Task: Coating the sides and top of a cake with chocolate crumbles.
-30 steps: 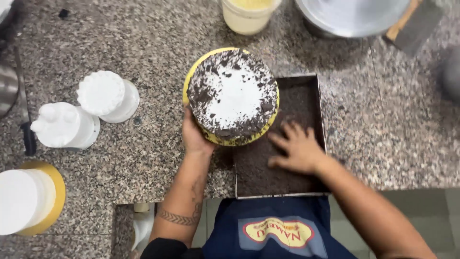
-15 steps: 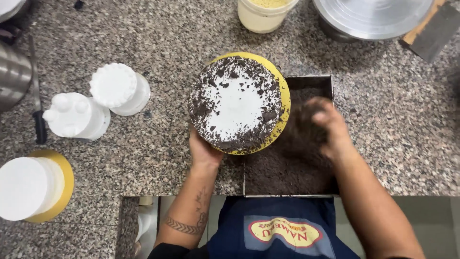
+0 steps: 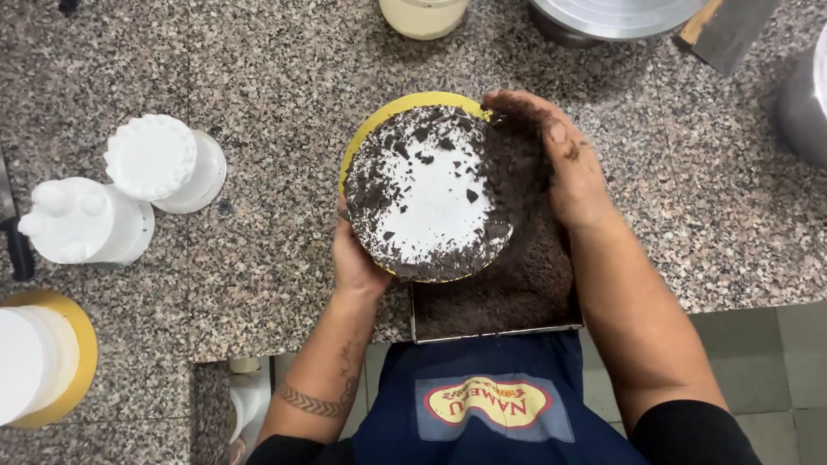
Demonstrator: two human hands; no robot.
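A round cake (image 3: 426,194) with white icing and dark chocolate shavings rests on a yellow board (image 3: 388,116), held tilted above a metal tray of chocolate shavings (image 3: 508,297). My left hand (image 3: 357,263) grips the board from underneath at its near-left edge. My right hand (image 3: 556,155), dusted with chocolate, is cupped against the cake's right side, pressing shavings onto it. The tray's far part is hidden behind the cake and my right hand.
Two small white iced cakes (image 3: 86,220) (image 3: 164,159) stand on the granite counter (image 3: 258,77) at left, and a taller white one on a yellow board (image 3: 34,362) at the near left. A cream tub (image 3: 422,15), a metal pan (image 3: 616,15) and a scraper (image 3: 728,30) line the far edge.
My right hand rose from the tray of shavings to the cake's right side. The cake has tilted and shifted slightly in my left hand.
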